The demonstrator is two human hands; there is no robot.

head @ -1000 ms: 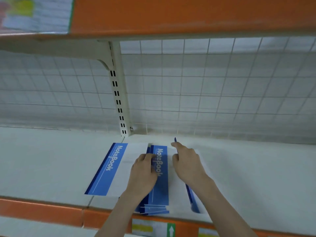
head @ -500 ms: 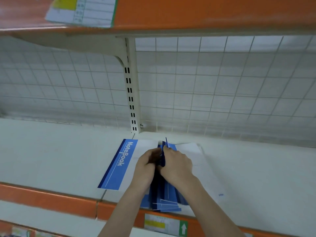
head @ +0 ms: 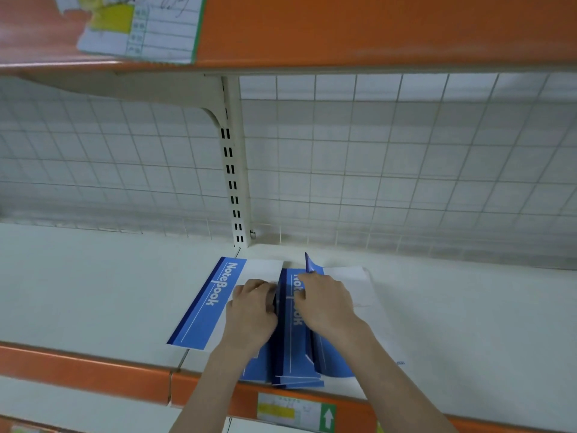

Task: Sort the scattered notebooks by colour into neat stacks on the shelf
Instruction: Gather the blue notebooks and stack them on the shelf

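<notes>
The shelf (head: pixel 93 292) is smooth pale metal with an orange lip; on it, near the front edge, lie thin glossy blue notebooks (head: pixel 293 348), one blue-and-white notebook (head: pixel 206 304) flat beside them; the left hand (head: pixel 253 310) curls its fingers on their left edge, the right hand (head: pixel 324 304) pinches a lifted cover; best squeeze both sides square, then lay them flat.

A notebook (head: pixel 206 303) lies flat on the shelf (head: pixel 93 289), left of a stack of notebooks (head: pixel 293 348). The stack reaches the shelf's front edge. The left hand (head: pixel 253 310) rests between notebook and stack; the right hand (head: pixel 324 303) rests on the stack. The slotted upright (head: pixel 232 170) stands behind them.
</notes>
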